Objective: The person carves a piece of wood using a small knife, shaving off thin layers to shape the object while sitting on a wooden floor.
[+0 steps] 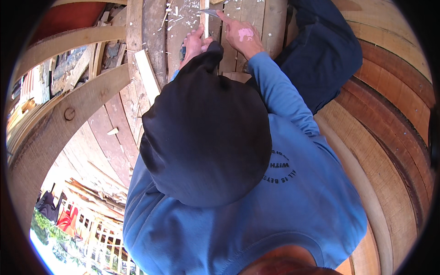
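Near the top edge, my left hand (194,43) is closed round a narrow pale strip of wood (205,24). My right hand (244,37) grips a knife (210,12), its index finger stretched toward the pointed blade. The blade crosses the strip just beyond my left hand; its handle is hidden in my palm. A large rounded shape in black cloth (206,142) sits before my blue-shirted chest and covers part of my left hand and forearm. The strip's far end runs out of view.
Pale shavings lie over the plank floor (178,27). A light wooden slat (147,75) lies left of my hands. Curved-looking beams (68,112) stand at the left, with scrap wood behind. Stacked boards (394,105) line the right, beside a bent leg in dark trousers (321,55).
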The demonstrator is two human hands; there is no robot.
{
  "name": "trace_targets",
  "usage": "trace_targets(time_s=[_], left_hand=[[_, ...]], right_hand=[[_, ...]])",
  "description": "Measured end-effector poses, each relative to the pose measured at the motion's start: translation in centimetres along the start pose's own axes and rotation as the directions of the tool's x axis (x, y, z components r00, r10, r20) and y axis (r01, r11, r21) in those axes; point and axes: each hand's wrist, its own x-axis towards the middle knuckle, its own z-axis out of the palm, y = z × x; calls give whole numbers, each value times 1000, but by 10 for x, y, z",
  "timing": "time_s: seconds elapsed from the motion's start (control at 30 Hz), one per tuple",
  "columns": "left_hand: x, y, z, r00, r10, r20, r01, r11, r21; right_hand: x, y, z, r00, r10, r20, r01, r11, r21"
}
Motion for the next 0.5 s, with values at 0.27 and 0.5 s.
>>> trace_targets(time_s=[0.27, 0.5], left_hand=[[36, -8, -44, 762, -2, 648, 146, 975, -169], [27, -16, -30, 960, 280, 27, -258, 839, 480]], right_hand=[[-23, -6, -7, 999, 10, 43, -18, 985, 172], [-29, -11, -8, 998, -56, 1, 56, 991, 124]])
